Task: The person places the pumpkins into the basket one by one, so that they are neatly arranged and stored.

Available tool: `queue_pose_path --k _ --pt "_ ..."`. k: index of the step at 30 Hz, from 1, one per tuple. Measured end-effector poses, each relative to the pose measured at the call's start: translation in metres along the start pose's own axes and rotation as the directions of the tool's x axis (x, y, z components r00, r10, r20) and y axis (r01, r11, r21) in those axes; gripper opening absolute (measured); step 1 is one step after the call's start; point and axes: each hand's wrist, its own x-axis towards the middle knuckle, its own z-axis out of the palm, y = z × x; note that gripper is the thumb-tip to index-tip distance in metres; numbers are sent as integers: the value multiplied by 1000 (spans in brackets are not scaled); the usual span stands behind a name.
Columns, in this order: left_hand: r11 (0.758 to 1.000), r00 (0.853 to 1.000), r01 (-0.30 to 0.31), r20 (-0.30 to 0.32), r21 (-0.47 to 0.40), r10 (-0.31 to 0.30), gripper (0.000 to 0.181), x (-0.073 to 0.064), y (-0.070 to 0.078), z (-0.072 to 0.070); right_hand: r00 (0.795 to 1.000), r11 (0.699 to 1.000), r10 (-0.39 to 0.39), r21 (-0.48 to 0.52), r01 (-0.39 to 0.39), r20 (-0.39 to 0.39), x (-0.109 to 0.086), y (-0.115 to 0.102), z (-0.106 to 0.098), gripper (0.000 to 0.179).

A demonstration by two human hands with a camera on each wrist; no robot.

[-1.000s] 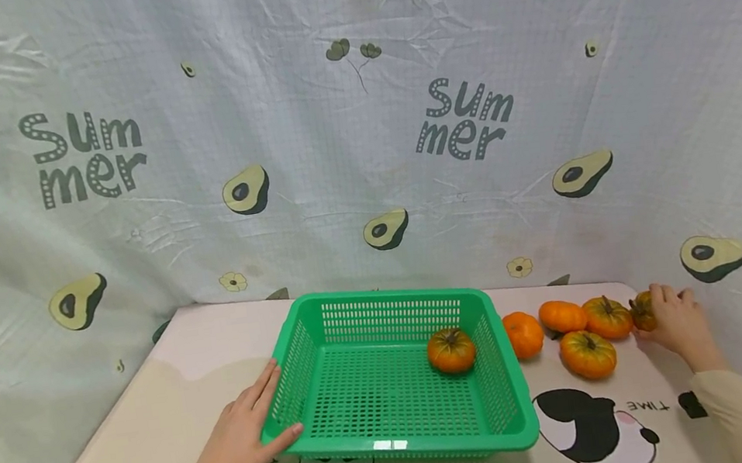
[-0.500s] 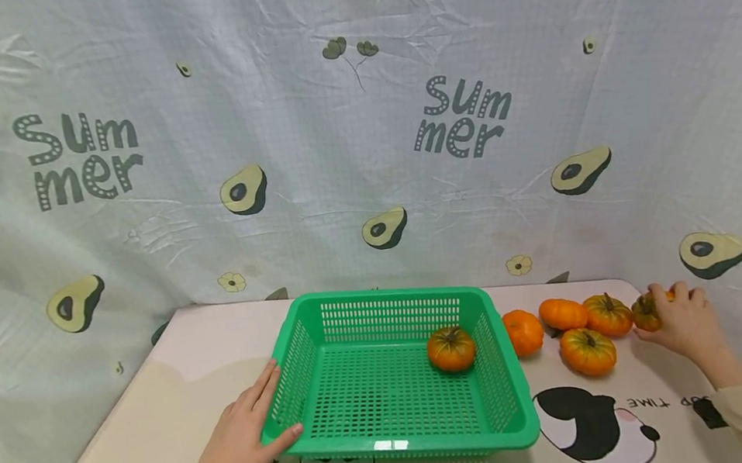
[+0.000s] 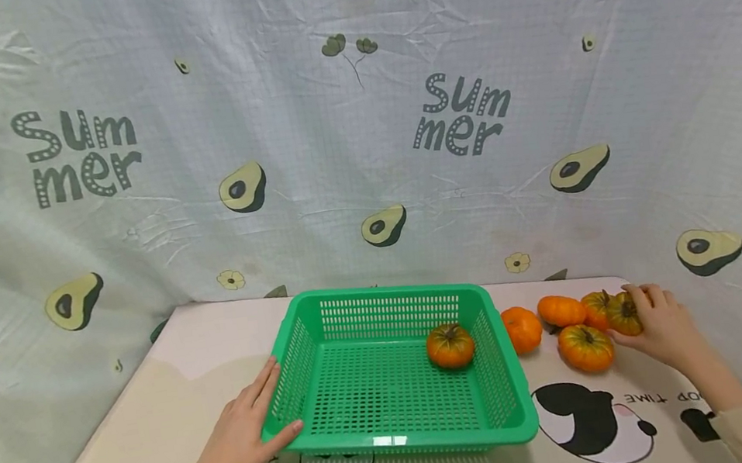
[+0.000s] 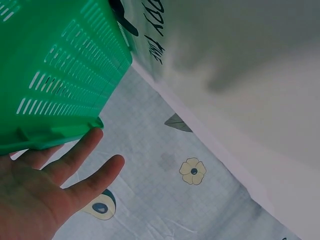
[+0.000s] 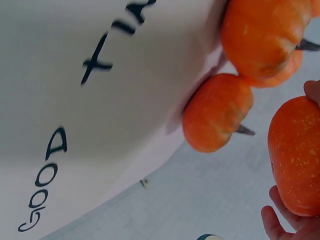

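Observation:
My left hand (image 3: pixel 245 428) rests against the left side of a green plastic basket (image 3: pixel 462 440), its thumb over the rim. In the left wrist view its fingers (image 4: pixel 82 150) are fairly straight along the basket's wall. One orange-green pumpkin (image 3: pixel 450 346) sits inside the basket, towards the right. My right hand (image 3: pixel 668 329) grips a small pumpkin (image 3: pixel 624 314) by its sides. That held pumpkin (image 5: pixel 297 155) looks raised off the table in the right wrist view. It partly covers another pumpkin (image 3: pixel 594 309) in the head view.
Several loose pumpkins stand right of the basket, among them an orange one (image 3: pixel 522 330) close to its wall, a flatter one (image 3: pixel 560 310) behind and a ribbed one (image 3: pixel 587 348) in front. A printed cloth (image 3: pixel 302 139) hangs behind the table (image 3: pixel 186 381).
My right hand has moved left with the pumpkin from the table's right end, bringing it in front of a neighbouring one. The left hand and the basket have stayed put.

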Motion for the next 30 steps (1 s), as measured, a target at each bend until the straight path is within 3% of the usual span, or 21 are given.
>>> queue_pose_path --k 10,17,30 --pt "1000 1000 -19 -2 8 19 80 2 -1 -4 1000 998 16 62 -15 -20 -7 -31 -1 71" --pt "1000 1000 -5 12 1 5 80 0 1 -2 999 990 32 135 -34 18 -15 -64 -2 68" --pt "1000 1000 4 4 31 -4 80 0 1 -2 992 961 -29 271 62 -126 -17 -121 -2 65"
